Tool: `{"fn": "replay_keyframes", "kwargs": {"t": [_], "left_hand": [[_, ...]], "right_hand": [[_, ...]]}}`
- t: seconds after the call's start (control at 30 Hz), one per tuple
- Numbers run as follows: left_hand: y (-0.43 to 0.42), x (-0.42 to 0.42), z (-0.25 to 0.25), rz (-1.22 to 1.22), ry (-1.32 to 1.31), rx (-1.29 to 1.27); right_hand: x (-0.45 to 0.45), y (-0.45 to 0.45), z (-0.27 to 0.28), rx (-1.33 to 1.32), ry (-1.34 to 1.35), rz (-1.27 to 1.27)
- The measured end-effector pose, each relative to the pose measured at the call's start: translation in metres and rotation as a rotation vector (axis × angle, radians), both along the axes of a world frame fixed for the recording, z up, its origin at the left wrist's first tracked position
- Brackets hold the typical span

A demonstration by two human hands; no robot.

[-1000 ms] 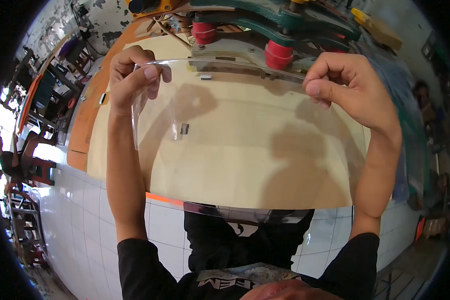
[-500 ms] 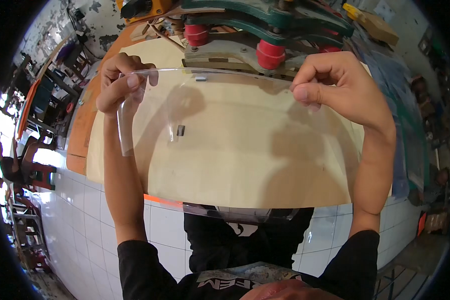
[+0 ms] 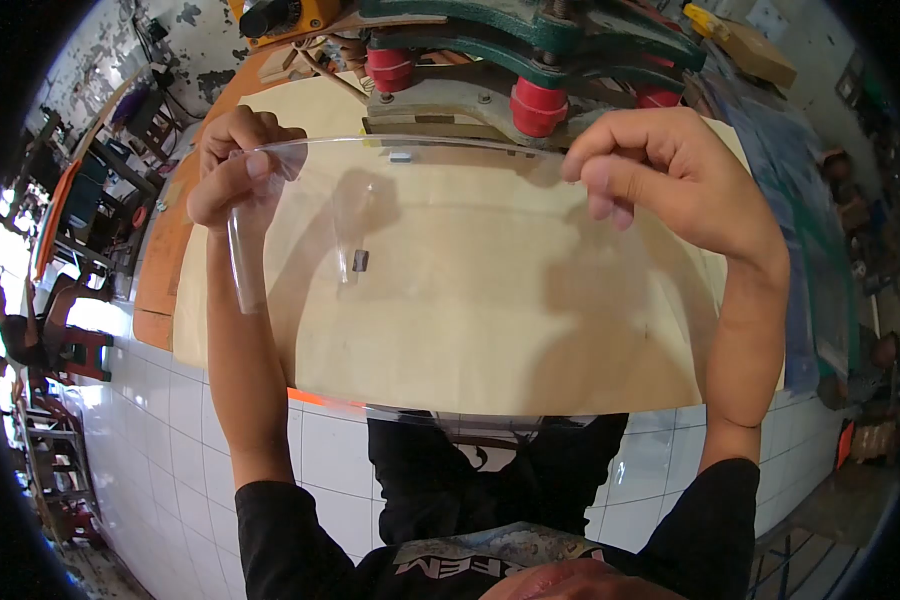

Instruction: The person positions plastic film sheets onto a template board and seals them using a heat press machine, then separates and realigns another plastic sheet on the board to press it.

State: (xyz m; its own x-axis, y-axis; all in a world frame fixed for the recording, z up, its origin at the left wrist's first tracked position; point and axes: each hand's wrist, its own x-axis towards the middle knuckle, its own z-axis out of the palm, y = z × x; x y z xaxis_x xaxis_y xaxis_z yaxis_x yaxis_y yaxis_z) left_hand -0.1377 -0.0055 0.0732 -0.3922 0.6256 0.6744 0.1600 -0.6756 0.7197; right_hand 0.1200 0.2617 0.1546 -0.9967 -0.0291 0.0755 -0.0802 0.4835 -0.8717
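Note:
A clear plastic sheet [image 3: 248,262] spans the space between my hands, its top edge bowed and its left side curling down. My left hand [image 3: 238,170] is closed, thumb and fingers pinching the sheet's upper left corner. At the upper right end of that edge, the thumb and fingertips of my right hand [image 3: 675,180] are pressed together on the sheet. Beneath lies a cream-coloured board [image 3: 470,340] covering the worktop. A small dark piece [image 3: 360,261] and a small pale piece [image 3: 400,157] show through or on the sheet; which one I cannot tell.
A green metal press-like frame [image 3: 610,40] with red cylinders [image 3: 538,106] stands at the back edge. Stacked bluish plastic sheets [image 3: 795,270] lie to the right. An orange-brown tabletop [image 3: 155,290] shows at left. A person [image 3: 30,325] sits far left near a red stool [image 3: 88,352].
My right hand has shifted slightly left along the sheet's top edge, its lower fingers more spread. The left hand moved slightly left, still pinching the corner.

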Motion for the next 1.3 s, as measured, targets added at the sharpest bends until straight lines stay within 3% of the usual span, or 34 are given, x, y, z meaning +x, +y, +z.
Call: {"fn": "replay_keyframes", "kwargs": {"t": [0.13, 0.43, 0.53, 0.83, 1.03, 1.3], "left_hand": [[-0.002, -0.005, -0.001, 0.017, -0.01, 0.025], [-0.008, -0.008, 0.001, -0.017, -0.038, 0.028], [-0.011, -0.013, 0.0, 0.01, -0.065, 0.076], [-0.014, -0.014, 0.0, 0.096, -0.084, 0.091], [-0.016, -0.014, 0.001, 0.156, -0.179, 0.14], [-0.017, -0.018, 0.001, 0.196, -0.162, 0.137]], "right_hand": [[-0.002, 0.004, -0.002, 0.121, 0.053, 0.019], [-0.003, 0.003, -0.004, -0.044, 0.016, -0.039], [-0.001, 0.005, -0.004, 0.083, 0.088, 0.002], [-0.004, 0.013, -0.001, -0.055, 0.038, -0.018], [-0.003, 0.022, -0.005, 0.047, 0.085, 0.051], [-0.002, 0.022, -0.002, -0.028, 0.079, 0.052]]}}
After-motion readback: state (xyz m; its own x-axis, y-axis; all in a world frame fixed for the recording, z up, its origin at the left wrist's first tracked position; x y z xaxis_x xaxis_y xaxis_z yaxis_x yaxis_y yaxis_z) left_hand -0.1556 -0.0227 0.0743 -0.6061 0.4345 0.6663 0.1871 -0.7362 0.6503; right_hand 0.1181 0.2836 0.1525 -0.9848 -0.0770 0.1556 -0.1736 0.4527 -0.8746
